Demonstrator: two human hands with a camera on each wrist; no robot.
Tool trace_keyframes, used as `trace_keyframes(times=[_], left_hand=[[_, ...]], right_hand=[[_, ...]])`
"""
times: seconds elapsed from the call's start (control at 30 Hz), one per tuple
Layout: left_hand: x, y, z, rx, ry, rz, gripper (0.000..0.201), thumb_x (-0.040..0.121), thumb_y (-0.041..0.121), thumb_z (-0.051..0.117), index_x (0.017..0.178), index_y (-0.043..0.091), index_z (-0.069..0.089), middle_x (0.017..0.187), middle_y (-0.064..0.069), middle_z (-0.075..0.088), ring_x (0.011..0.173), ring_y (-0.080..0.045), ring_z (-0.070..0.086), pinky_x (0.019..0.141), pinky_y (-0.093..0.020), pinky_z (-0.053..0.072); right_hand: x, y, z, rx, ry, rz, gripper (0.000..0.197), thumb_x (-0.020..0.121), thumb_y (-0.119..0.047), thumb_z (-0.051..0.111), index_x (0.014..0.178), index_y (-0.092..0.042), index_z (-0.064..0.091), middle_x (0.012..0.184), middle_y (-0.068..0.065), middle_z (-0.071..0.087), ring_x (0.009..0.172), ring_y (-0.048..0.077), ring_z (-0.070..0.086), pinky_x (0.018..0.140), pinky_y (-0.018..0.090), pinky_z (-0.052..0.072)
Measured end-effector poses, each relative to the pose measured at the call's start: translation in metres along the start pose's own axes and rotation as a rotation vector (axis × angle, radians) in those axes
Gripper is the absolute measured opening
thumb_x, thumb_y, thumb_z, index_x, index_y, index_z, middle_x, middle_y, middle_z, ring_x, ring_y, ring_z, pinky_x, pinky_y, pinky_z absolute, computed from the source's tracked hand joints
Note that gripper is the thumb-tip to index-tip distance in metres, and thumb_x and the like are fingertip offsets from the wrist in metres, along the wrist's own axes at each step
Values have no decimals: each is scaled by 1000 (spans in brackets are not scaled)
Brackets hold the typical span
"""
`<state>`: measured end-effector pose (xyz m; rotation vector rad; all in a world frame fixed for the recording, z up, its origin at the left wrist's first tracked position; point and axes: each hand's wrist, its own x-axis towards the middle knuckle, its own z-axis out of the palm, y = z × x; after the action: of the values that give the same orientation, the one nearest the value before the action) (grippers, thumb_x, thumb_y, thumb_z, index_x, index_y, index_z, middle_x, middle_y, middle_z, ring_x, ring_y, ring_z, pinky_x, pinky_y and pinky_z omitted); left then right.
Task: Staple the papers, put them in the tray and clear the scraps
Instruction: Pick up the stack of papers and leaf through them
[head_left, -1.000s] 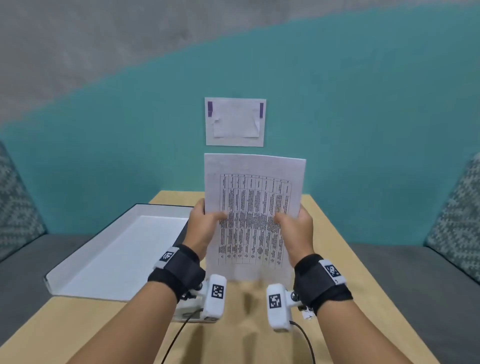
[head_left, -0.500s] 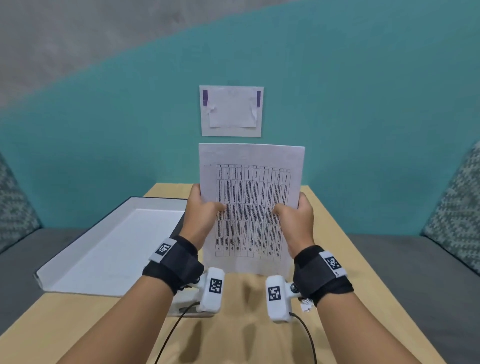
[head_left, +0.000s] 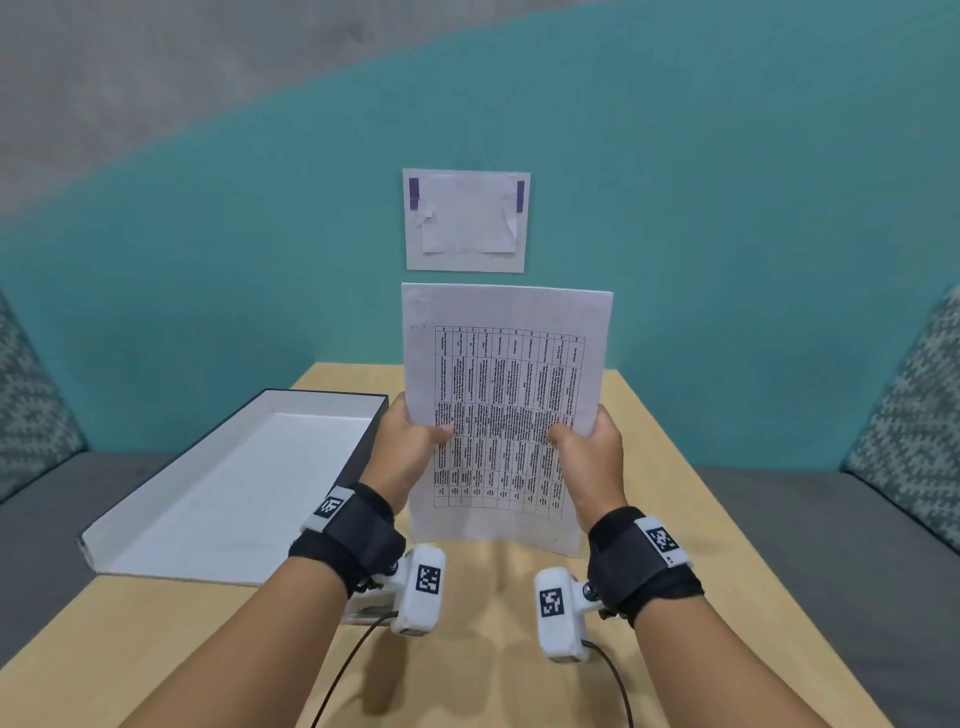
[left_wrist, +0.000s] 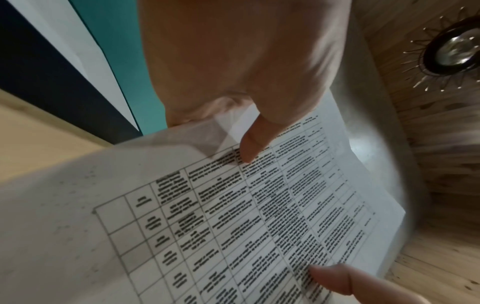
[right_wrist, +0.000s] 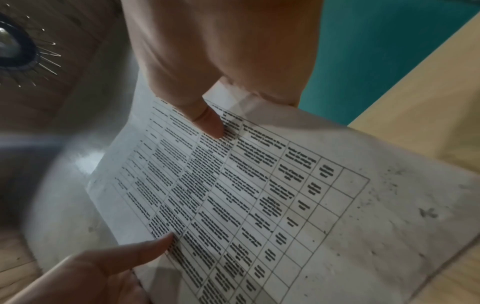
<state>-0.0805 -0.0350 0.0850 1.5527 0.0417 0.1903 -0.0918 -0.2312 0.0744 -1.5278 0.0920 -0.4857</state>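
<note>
Tray (head_left: 171, 499) at left on the table (head_left: 701, 545), open and white inside. Left hand (head_left: 402, 452) pinches the papers (head_left: 504, 415) at their left edge, thumb on the printed face. The papers are held upright above the table, long axis vertical, print toward the person. Right hand (head_left: 592, 457) pinches the right edge likewise. Likely squaring the stack: tap the bottom edge on the table, grip loose, so the edges align before stapling.
</note>
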Motion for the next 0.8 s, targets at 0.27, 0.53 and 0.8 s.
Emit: trace_keyframes(times=[0.27, 0.53, 0.8], left_hand=[[-2, 15, -7, 2, -10, 21, 54, 80, -17, 62, 122, 16, 58, 113, -3, 74, 108, -29, 70, 91, -48, 58], [-8, 15, 0, 6, 8, 53, 54, 88, -16, 57, 135, 10, 52, 125, -7, 70, 116, -26, 67, 101, -48, 53], [-7, 13, -2, 9, 5, 48, 53, 88, -15, 57, 134, 13, 54, 123, -6, 70, 115, -28, 66, 97, -50, 54]], right_hand=[[-4, -10, -4, 24, -14, -7, 37, 79, 7, 57, 104, -19, 62, 95, -2, 72, 80, 14, 66, 73, 33, 56], [-4, -10, -3, 9, -3, -14, 35, 81, 4, 58, 108, -18, 61, 97, -3, 72, 82, 15, 67, 69, 29, 55], [-6, -8, -5, -3, -26, -9, 36, 83, 6, 59, 111, -18, 60, 99, -5, 70, 83, 9, 66, 63, 22, 51]])
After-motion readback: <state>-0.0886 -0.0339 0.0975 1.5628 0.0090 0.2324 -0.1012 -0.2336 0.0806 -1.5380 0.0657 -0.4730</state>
